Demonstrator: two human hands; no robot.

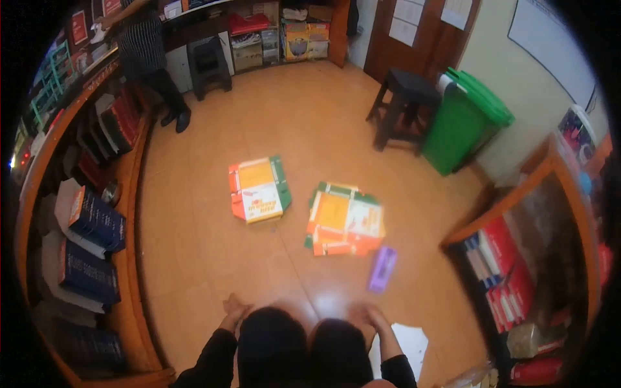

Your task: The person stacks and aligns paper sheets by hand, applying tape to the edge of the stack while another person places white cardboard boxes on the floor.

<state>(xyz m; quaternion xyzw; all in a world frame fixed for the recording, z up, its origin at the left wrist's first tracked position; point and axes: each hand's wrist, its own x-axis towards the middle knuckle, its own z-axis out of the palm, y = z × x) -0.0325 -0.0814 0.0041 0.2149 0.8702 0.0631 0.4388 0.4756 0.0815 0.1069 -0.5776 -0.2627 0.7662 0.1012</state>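
My left hand [237,306] is beside my left knee, low over the floor, with its fingers apart and nothing in it. Beside my right knee is my right hand [370,315], its fingers blurred, near a white sheet [409,343] on the floor. Ahead lies a stack of flat printed cartons [259,191] in white, yellow, red and green. A second, less even stack [343,220] lies to its right, with orange and green edges. A purple rectangular object [383,269] rests just in front of that stack, touching neither hand.
Bookshelves [132,258] line the left side, and a glass-fronted cabinet [517,207] stands at the right. A green bin [462,123] and a dark stool [407,100] are at the back right. Another stool [209,64] and a standing person [145,55] are at the back left.
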